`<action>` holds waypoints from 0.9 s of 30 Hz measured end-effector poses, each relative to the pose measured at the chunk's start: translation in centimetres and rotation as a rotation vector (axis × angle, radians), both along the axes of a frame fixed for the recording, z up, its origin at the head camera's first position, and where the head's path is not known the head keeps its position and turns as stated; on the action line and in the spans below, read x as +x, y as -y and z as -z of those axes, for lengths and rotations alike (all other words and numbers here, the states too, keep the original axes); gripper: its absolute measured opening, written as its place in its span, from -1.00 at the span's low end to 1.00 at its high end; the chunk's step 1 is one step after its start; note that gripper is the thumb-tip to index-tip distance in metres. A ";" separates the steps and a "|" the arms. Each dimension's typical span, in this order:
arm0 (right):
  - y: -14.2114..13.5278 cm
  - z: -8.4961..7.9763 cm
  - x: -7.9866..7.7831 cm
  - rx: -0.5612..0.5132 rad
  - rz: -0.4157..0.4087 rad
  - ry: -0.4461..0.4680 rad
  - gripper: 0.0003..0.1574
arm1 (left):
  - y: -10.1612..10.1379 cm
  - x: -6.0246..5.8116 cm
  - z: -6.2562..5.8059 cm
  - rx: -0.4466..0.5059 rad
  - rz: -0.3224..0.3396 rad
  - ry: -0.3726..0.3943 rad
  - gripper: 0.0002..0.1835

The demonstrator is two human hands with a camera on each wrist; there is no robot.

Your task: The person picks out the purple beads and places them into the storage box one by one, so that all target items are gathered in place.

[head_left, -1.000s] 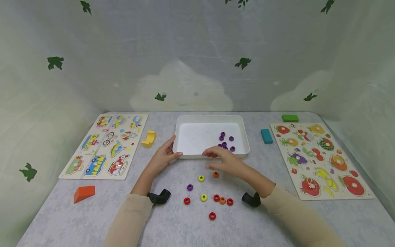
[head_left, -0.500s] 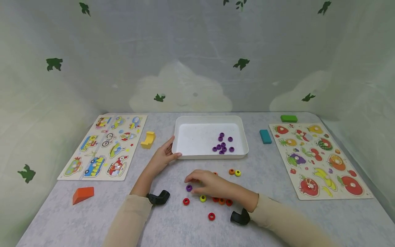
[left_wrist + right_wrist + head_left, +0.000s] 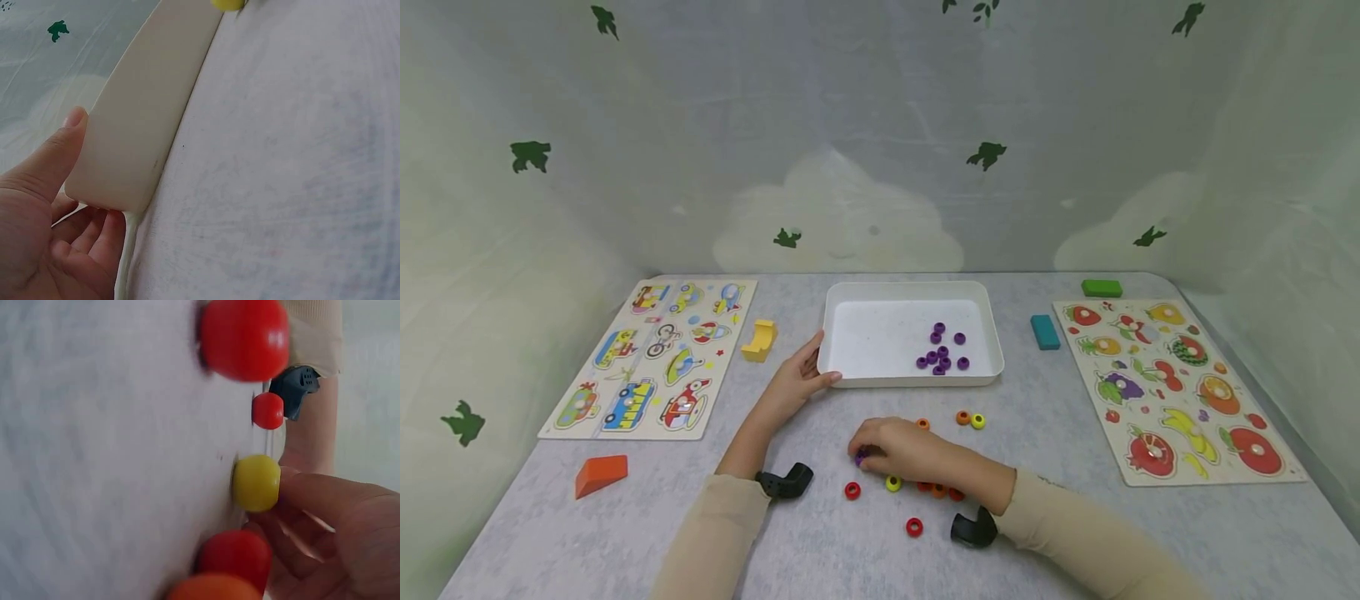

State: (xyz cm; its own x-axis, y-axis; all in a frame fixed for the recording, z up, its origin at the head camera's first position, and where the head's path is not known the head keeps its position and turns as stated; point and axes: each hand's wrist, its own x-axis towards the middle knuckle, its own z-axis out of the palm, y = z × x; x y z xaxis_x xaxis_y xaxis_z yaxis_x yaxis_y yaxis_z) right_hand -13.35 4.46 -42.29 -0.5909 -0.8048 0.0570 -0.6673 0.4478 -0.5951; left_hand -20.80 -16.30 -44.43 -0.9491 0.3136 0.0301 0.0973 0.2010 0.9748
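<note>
A white tray [image 3: 880, 381] stands at the back middle with several purple beads [image 3: 943, 352] lying in its right half. My left hand [image 3: 790, 385] grips the tray's near left corner, thumb at the rim and fingers curled at the side, as the left wrist view shows too. On the table in front, my right hand [image 3: 910, 450] pinches a purple bead [image 3: 861, 458] between thumb and fingertips. Most of that bead is covered by the fingers. A yellow bead [image 3: 256, 483] near the thumb hides the pinch in the right wrist view.
Around the right hand lie red beads [image 3: 852, 491], orange beads [image 3: 963, 417] and yellow beads [image 3: 977, 422]. Puzzle boards flank the work: vehicles [image 3: 711, 417] left, fruit [image 3: 1120, 467] right. Yellow [image 3: 760, 341], orange [image 3: 601, 476], teal [image 3: 1045, 332] and green [image 3: 1102, 288] blocks sit farther out.
My right hand has moved from the tray's front edge toward me and left, and its fingers have closed on the purple bead. More purple beads show in the tray. The left hand has stayed.
</note>
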 end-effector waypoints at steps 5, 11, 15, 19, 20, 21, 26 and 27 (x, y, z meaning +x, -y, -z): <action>-1.0 -1.2 -0.9 -0.142 0.086 0.059 -0.78 | -0.3 0.5 -0.9 0.001 -0.003 0.026 -0.11; -3.6 -2.2 -3.9 -0.349 0.216 0.104 -0.77 | -0.8 1.1 -2.0 -0.002 -0.020 0.046 -0.13; -5.6 -2.1 -6.5 -0.380 0.359 0.109 -0.76 | -0.8 1.2 -2.2 -0.006 -0.019 0.049 -0.13; -7.2 -1.5 -8.8 -0.299 0.509 0.113 -0.73 | -0.8 1.2 -2.2 -0.006 -0.017 0.049 -0.14; -7.5 -1.4 -9.3 -0.273 0.538 0.117 -0.71 | -0.8 1.2 -2.2 -0.005 -0.016 0.049 -0.14; -7.8 -1.2 -9.7 -0.244 0.564 0.119 -0.71 | -0.7 1.3 -2.2 -0.007 -0.018 0.051 -0.14; -8.2 -0.5 -10.8 -0.122 0.618 0.158 -0.76 | -0.8 1.4 -2.3 -0.003 -0.015 0.053 -0.14; -8.2 -0.3 -11.0 -0.105 0.620 0.160 -0.78 | -0.8 1.4 -2.3 -0.003 -0.014 0.053 -0.15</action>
